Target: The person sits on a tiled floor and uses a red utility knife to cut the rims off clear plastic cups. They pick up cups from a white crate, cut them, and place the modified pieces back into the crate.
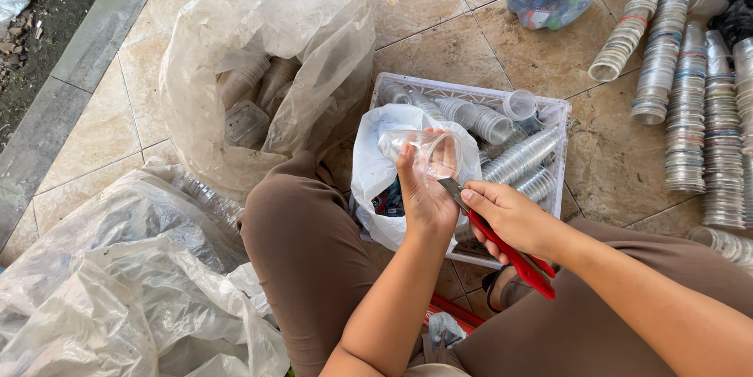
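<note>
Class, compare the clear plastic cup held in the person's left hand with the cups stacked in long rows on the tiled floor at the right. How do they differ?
The held cup is single, gripped in the left hand above a white crate; the floor stacks are many cups nested in long columns. The held cup is touched by a red-handled cutter in the right hand; the stacks lie untouched. Both are clear plastic.
</note>
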